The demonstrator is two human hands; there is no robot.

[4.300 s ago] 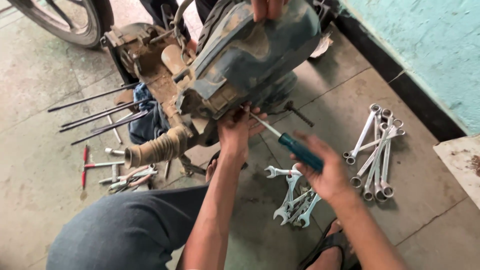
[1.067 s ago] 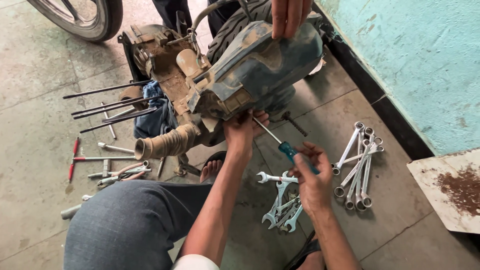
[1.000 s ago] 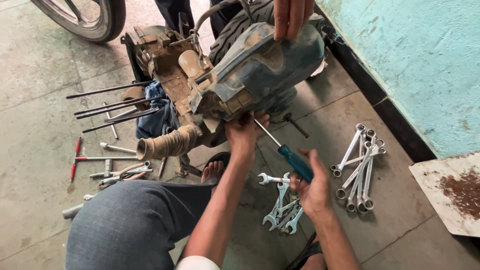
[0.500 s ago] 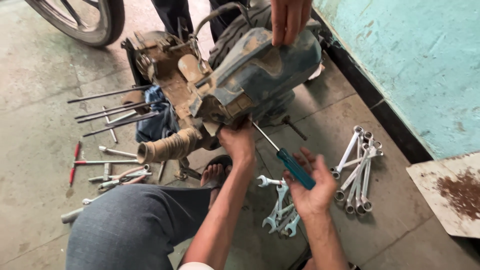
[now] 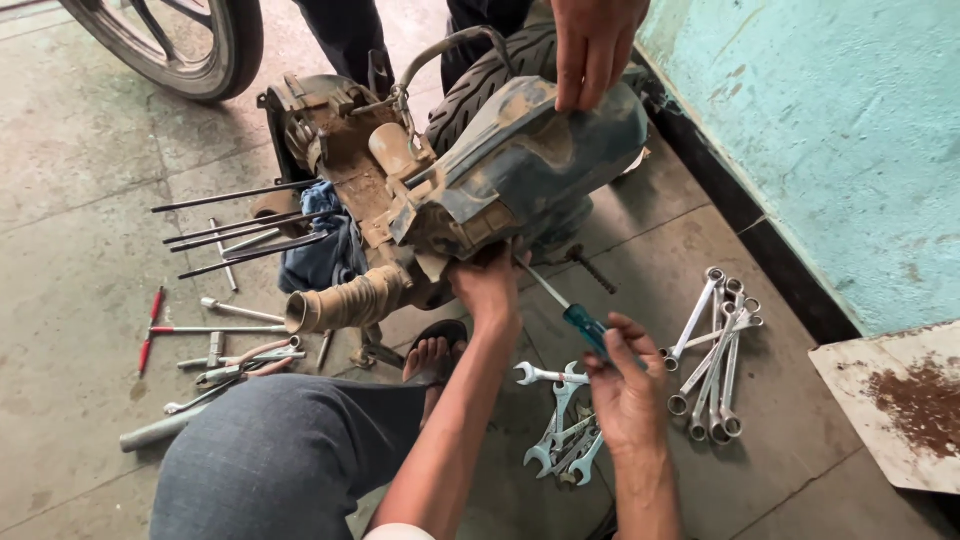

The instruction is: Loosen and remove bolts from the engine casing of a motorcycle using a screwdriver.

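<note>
Screwdriver [image 5: 578, 320] held in our right hand [image 5: 625, 385], tip at the engine cover [image 5: 530, 165] our left hand [image 5: 487, 285] grips; next comes seating the tip squarely.

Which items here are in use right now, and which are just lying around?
In use:
- screwdriver, held in right hand
- engine casing, touched underneath by left hand
- another person's hand resting on top

Lying about:
- ring spanners by the wall
- open-end spanners
- long rods
- red-handled T-wrench

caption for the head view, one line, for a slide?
Right hand angles a blue-handled screwdriver under a dusty scooter engine; left hand braces it.
</note>
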